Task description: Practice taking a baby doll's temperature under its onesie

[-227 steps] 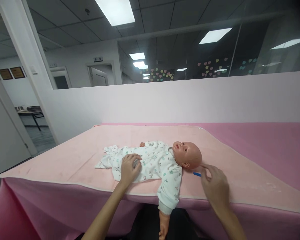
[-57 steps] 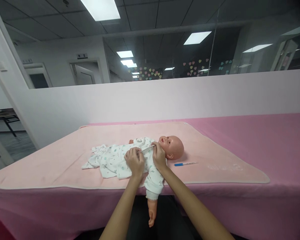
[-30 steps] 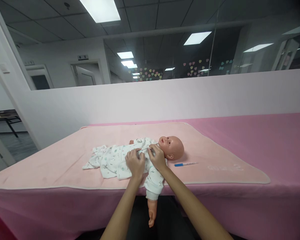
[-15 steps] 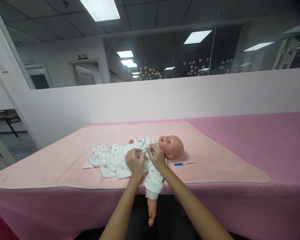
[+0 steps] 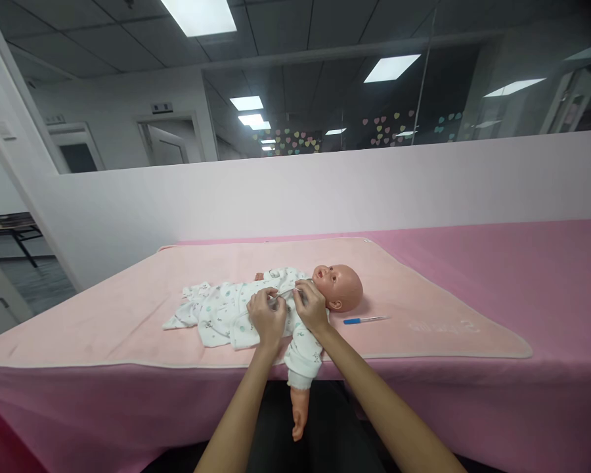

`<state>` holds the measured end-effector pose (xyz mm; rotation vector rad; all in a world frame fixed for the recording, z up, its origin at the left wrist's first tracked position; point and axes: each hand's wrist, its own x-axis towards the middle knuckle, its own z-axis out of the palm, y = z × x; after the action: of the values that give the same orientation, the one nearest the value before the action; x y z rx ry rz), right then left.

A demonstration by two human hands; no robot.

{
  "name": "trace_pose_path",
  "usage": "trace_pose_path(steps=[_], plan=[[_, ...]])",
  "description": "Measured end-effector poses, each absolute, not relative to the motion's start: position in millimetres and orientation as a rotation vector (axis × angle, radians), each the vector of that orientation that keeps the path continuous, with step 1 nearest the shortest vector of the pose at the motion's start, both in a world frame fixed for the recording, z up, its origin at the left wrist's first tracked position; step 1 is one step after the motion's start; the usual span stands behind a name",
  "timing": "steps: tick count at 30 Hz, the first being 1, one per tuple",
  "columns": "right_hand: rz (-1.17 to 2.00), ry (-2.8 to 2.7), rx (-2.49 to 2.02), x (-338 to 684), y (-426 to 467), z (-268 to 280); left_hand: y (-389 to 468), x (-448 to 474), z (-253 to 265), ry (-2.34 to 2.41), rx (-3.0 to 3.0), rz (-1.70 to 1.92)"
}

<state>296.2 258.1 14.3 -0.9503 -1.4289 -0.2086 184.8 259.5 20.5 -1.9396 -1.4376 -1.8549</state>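
A long white wall (image 5: 325,190) faces me behind a table under pink cloth (image 5: 522,282), spread with a peach blanket (image 5: 423,312). On it I see a plastic baby doll (image 5: 294,322) in white printed clothes, on its back. Over its chest, the left hand (image 5: 267,316) and right hand (image 5: 312,307) pinch a thin white strip (image 5: 285,292), material unclear to me. A slim blue-ended stick (image 5: 358,321) lies near its head.

The baby doll (image 5: 231,316) is laid on the blanket (image 5: 123,328), head (image 5: 345,287) rightward, the left hand (image 5: 267,318) and right hand (image 5: 312,309) placed side by side over its torso (image 5: 290,320). Before the head (also on the blanket) a pen-like stick (image 5: 363,320) is set. The tablecloth (image 5: 502,279) is backed by a wall (image 5: 335,190).
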Motion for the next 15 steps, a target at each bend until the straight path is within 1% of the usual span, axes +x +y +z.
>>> trace_pose_path(steps=[5,10,12,15], plan=[[-0.223,-1.402,-0.936,296.5,258.0,13.0,259.8,179.0,22.1,-1.434,-1.936,-1.924],[-0.205,-1.415,-0.944,297.6,256.7,13.9,263.3,146.5,21.8,-1.726,-1.693,-2.110],[-0.200,-1.413,-0.952,297.7,255.8,14.7,261.9,133.3,21.4,-1.803,-1.743,-2.062],[-0.182,-1.409,-0.961,297.5,255.0,15.3,256.1,123.7,21.4,-1.784,-1.957,-1.876]])
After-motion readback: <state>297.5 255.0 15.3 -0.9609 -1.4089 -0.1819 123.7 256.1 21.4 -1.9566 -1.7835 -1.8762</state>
